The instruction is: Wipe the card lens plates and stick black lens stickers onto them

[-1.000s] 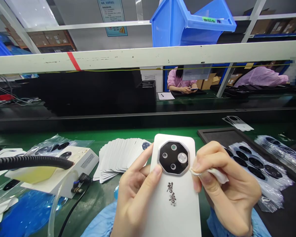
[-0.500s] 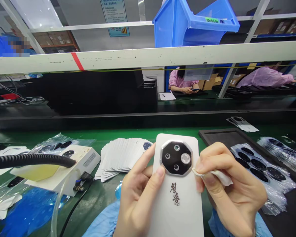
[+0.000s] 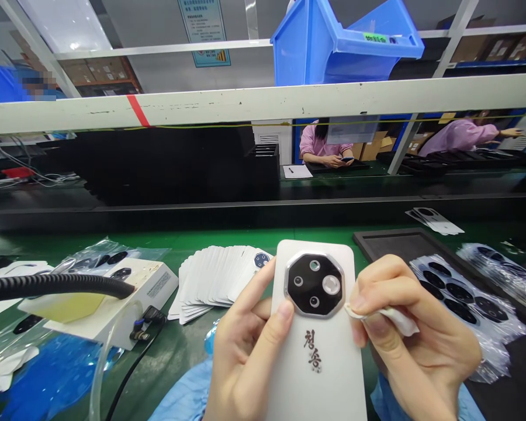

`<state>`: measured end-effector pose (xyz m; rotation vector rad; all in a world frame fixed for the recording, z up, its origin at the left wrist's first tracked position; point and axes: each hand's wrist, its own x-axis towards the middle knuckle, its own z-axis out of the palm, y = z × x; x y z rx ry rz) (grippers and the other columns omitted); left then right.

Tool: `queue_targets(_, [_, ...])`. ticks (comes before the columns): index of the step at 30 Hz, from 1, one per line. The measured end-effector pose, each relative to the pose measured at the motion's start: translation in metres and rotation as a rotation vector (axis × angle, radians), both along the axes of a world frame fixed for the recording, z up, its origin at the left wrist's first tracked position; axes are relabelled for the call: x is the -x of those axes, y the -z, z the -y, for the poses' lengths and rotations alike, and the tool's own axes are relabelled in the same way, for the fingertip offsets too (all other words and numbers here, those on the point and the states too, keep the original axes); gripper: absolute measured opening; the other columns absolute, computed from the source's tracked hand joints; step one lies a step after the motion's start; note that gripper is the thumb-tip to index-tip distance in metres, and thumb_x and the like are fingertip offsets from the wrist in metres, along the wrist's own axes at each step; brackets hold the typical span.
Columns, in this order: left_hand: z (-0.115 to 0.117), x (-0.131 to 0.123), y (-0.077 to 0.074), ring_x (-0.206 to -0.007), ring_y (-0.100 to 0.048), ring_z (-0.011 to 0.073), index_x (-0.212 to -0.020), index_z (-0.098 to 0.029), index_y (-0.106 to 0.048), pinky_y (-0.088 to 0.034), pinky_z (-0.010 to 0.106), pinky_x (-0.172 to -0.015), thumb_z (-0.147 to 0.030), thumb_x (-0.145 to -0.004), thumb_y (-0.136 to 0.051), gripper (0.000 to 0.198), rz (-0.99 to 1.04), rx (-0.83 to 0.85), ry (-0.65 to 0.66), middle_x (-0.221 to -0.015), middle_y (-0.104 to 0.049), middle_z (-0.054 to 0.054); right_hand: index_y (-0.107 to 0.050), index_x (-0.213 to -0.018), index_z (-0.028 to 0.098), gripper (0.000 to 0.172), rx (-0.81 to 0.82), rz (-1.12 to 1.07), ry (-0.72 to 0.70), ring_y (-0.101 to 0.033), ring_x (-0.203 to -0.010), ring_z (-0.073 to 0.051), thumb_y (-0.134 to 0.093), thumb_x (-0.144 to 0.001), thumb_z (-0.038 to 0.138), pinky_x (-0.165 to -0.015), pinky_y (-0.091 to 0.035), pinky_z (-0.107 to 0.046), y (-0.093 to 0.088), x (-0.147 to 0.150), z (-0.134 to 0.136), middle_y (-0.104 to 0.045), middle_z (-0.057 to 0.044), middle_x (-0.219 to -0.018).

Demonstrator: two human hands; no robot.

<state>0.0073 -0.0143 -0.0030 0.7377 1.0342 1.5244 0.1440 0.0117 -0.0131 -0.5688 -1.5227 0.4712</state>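
The left hand cradles a white phone, fingers spread, while the right hand pinches a cloth between its fingers (right at the phone's edge).

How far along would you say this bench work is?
Seemingly finished: a fanned stack of white cards. In hand: the left hand holds a white phone while the right hand presses a white wipe to its edge. Apparently remaining: black lens pieces in plastic sheets on the black tray.
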Motion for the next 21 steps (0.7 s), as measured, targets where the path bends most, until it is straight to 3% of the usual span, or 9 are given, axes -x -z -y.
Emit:
queue_targets(5, [-0.0014, 0.0022, 0.0024, -0.063, -0.068, 0.0161, -0.112, -0.022, -0.069, -0.047, 0.013, -0.044, -0.032, -0.069, -0.076, 0.044, -0.065, 0.005, -0.032, -0.082, -0.075, 0.006, -0.064, -0.088, 0.018, 0.023, 0.031, -0.008, -0.028, -0.050, -0.053, -0.009, -0.049, -0.083, 0.001, -0.041, -0.036, -0.026, -0.0008, -0.0013, 0.0042, -0.050, -0.003, -0.077])
queue_targets(16, [-0.0008, 0.0019, 0.0010, -0.045, -0.059, 0.0053, -0.115, -0.025, -0.067, -0.042, 0.009, -0.040, -0.030, -0.068, -0.077, 0.048, -0.003, 0.052, 0.003, -0.101, -0.073, 0.005, -0.063, -0.085, 0.018, 0.020, 0.039, -0.045, -0.019, -0.049, -0.052, -0.007, -0.050, -0.084, 0.004, -0.040, -0.035, -0.024, -0.0012, 0.0016, 0.0003, -0.049, -0.001, -0.075])
queue_targets(18, [-0.0008, 0.0028, 0.0013, -0.045, -0.059, 0.0053, -0.116, -0.025, -0.067, -0.040, 0.008, -0.039, -0.031, -0.067, -0.078, 0.050, -0.007, 0.055, 0.003, -0.095, -0.074, 0.005, -0.063, -0.086, 0.018, 0.020, 0.025, -0.050, -0.024, -0.049, -0.052, -0.007, -0.050, -0.084, 0.003, -0.041, -0.035, -0.024, -0.0005, 0.0012, 0.0006, -0.049, -0.001, -0.075])
queue_targets(21, [-0.0001, 0.0039, 0.0014, -0.042, -0.057, 0.0065, -0.115, -0.025, -0.068, -0.039, 0.008, -0.039, -0.032, -0.066, -0.079, 0.051, -0.016, 0.066, -0.006, -0.066, -0.071, 0.002, -0.063, -0.087, 0.017, 0.020, 0.037, -0.038, -0.043, -0.050, -0.054, -0.007, -0.050, -0.084, 0.002, -0.043, -0.035, -0.025, 0.0000, -0.0002, 0.0017, -0.049, -0.002, -0.077])
